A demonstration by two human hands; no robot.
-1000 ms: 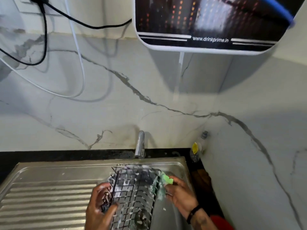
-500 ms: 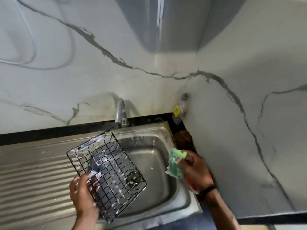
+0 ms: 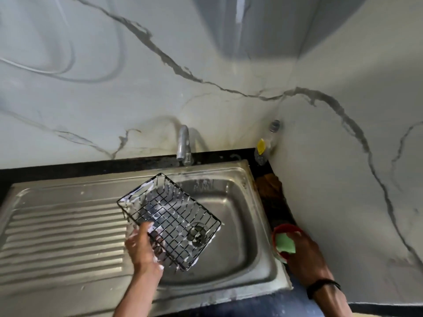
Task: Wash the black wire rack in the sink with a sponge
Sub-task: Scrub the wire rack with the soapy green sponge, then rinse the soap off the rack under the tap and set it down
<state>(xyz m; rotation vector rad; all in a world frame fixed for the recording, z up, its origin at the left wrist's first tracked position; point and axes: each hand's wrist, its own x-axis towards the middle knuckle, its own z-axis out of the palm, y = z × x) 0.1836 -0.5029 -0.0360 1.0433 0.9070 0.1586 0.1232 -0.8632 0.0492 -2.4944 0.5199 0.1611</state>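
Note:
The black wire rack (image 3: 174, 216), streaked with white foam, hangs tilted over the steel sink (image 3: 240, 225). My left hand (image 3: 143, 245) grips its near left edge, fingers curled through the wires. A green sponge (image 3: 285, 243) lies in a small red bowl (image 3: 283, 229) on the counter right of the sink. My right hand (image 3: 304, 255) rests over the bowl and holds the sponge; the fingertips are hidden behind it. The sink drain (image 3: 198, 233) shows through the rack's mesh.
A steel tap (image 3: 183, 145) stands behind the basin. The ribbed drainboard (image 3: 61, 234) stretches to the left. A clear bottle with a yellow label (image 3: 264, 147) sits in the corner. Marble walls close in behind and on the right.
My right hand carried the sponge away from the rack to the red bowl at the sink's right. The left hand turned the rack flat and now holds it alone. The camera tilted down.

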